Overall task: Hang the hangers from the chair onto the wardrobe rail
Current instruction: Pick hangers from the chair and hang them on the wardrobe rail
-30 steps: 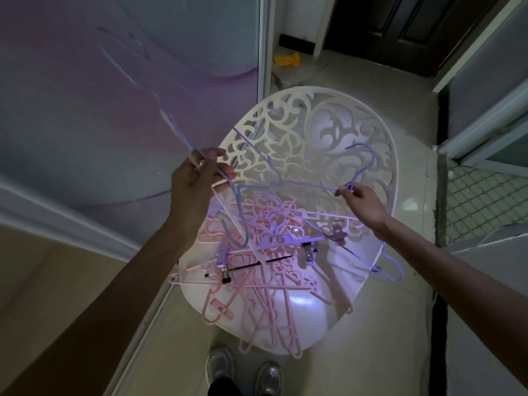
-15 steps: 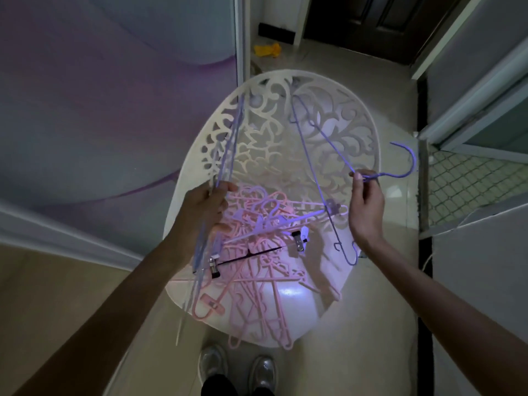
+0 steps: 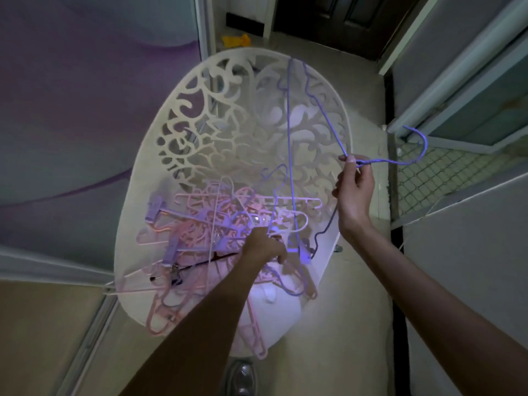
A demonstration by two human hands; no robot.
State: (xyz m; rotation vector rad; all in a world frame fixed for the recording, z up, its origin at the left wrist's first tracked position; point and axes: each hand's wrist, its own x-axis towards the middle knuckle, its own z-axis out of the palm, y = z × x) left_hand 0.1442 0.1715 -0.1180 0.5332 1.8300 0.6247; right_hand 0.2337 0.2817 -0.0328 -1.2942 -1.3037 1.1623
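A white chair [image 3: 200, 115] with a cut-out back holds a tangled pile of pink and purple hangers [image 3: 200, 232] on its seat. My right hand [image 3: 354, 187] pinches the neck of a thin purple wire hanger [image 3: 323, 110] and holds it up over the chair's right side, hook pointing right. My left hand [image 3: 263, 247] is down in the pile with fingers curled around another purple wire hanger [image 3: 275, 201] that rises from it. The wardrobe rail is out of view.
A purple-patterned sliding wardrobe door [image 3: 85, 110] fills the left. A dark door [image 3: 337, 21] stands at the far end of the narrow floor. A mesh panel [image 3: 445, 175] and a door frame lie to the right. My shoe [image 3: 243, 378] shows below the chair.
My left hand let go of the hangers it held up and dropped into the pile on the seat, gripping another purple hanger. My right hand kept its purple hanger raised.
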